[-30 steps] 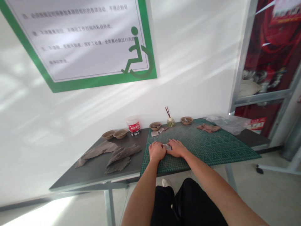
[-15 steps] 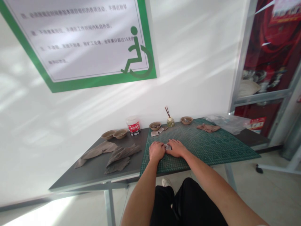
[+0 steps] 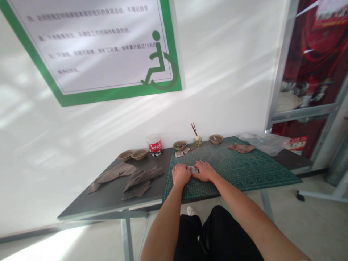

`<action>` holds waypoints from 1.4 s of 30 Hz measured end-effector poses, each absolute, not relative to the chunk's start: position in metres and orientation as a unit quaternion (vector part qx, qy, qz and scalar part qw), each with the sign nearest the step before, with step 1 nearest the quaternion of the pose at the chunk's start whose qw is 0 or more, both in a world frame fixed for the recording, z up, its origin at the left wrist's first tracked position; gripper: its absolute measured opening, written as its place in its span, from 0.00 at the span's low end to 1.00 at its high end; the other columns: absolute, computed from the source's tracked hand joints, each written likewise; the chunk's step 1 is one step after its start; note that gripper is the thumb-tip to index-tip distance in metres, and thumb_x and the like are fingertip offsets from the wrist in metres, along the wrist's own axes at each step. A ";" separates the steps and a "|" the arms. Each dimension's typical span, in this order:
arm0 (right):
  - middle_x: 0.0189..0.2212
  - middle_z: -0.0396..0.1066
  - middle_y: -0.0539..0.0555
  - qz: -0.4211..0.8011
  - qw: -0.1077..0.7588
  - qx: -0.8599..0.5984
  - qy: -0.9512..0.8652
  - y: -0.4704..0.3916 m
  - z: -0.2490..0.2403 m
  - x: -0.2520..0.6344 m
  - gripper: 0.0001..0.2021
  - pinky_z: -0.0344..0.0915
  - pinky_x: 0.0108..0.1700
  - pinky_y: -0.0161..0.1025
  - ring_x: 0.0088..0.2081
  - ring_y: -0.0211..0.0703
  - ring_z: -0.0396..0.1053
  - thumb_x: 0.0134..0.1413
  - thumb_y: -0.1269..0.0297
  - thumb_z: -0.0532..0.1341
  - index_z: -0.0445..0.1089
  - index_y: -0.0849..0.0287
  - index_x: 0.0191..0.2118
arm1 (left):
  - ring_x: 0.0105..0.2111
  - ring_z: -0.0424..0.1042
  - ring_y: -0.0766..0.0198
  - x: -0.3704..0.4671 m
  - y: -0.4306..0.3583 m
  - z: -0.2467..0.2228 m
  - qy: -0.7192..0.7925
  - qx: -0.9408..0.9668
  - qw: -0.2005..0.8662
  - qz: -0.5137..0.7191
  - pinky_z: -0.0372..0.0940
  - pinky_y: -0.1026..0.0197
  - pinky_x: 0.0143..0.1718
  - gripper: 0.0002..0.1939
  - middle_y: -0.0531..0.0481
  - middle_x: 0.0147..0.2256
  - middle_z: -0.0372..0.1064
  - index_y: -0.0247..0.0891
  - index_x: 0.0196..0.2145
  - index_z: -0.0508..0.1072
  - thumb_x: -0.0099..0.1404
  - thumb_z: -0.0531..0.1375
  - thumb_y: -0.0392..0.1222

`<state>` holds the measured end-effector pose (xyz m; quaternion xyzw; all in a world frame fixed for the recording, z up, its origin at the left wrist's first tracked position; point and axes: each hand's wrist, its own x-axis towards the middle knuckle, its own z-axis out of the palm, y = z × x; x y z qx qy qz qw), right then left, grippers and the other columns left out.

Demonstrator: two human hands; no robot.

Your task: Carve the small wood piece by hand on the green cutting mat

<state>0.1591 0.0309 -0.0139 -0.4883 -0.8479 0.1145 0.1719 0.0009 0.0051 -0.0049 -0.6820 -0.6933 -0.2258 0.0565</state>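
On the green cutting mat, near its front left part, a small flat mottled grey piece lies between my hands; whether it is paper or cloth is unclear. My left hand holds its left end with curled fingers. At the right end, my right hand grips it with thumb and fingertips. Parts of the piece are covered by the fingers. Farther back on the mat are small pale squares beside a small bowl that contains little grey bits.
Grey-brown cloths lie on the dark table to the left, with two shallow bowls and a red-labelled tub behind. Along the wall stand a reed diffuser and another bowl. A pinkish-brown rag and plastic bag are right.
Slightly more of the grey piece shows between my fingers. Both hands stay in nearly the same place, and the view has shifted very slightly.
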 end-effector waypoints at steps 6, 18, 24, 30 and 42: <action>0.62 0.49 0.59 0.113 0.175 -0.488 -0.847 0.031 -0.014 0.159 0.30 0.40 0.60 0.53 0.63 0.55 0.43 0.51 0.45 0.53 0.60 0.58 0.56 | 0.53 0.59 0.59 -0.003 0.009 -0.007 -0.640 -0.731 0.045 -0.231 0.50 0.58 0.55 0.14 0.50 0.46 0.70 0.45 0.38 0.75 0.62 0.51 0.45; 0.62 0.50 0.59 0.110 0.166 -0.491 -0.848 0.031 -0.014 0.159 0.30 0.40 0.60 0.53 0.62 0.55 0.44 0.51 0.44 0.52 0.60 0.57 0.56 | 0.55 0.56 0.56 0.001 0.004 -0.005 -0.683 -0.691 0.051 -0.231 0.47 0.53 0.56 0.15 0.46 0.47 0.69 0.40 0.36 0.75 0.61 0.51 0.46; 0.62 0.50 0.59 0.106 0.171 -0.489 -0.849 0.031 -0.015 0.159 0.31 0.41 0.60 0.53 0.63 0.56 0.43 0.50 0.44 0.53 0.60 0.58 0.56 | 0.53 0.58 0.56 0.000 0.004 -0.004 -0.688 -0.685 0.051 -0.234 0.50 0.54 0.54 0.14 0.47 0.47 0.69 0.43 0.38 0.75 0.61 0.51 0.44; 0.62 0.49 0.59 0.107 0.169 -0.490 -0.848 0.030 -0.014 0.158 0.30 0.40 0.60 0.52 0.63 0.55 0.43 0.51 0.45 0.52 0.60 0.58 0.56 | 0.53 0.59 0.59 0.000 0.003 0.001 -0.642 -0.733 0.036 -0.223 0.50 0.58 0.56 0.14 0.50 0.45 0.70 0.45 0.36 0.77 0.60 0.52 0.45; 0.62 0.49 0.59 0.113 0.165 -0.494 -0.846 0.029 -0.012 0.159 0.30 0.39 0.60 0.52 0.63 0.54 0.42 0.51 0.45 0.53 0.60 0.58 0.56 | 0.55 0.57 0.55 0.002 0.002 -0.002 -0.692 -0.683 0.043 -0.231 0.47 0.53 0.56 0.15 0.45 0.46 0.69 0.40 0.37 0.75 0.61 0.51 0.45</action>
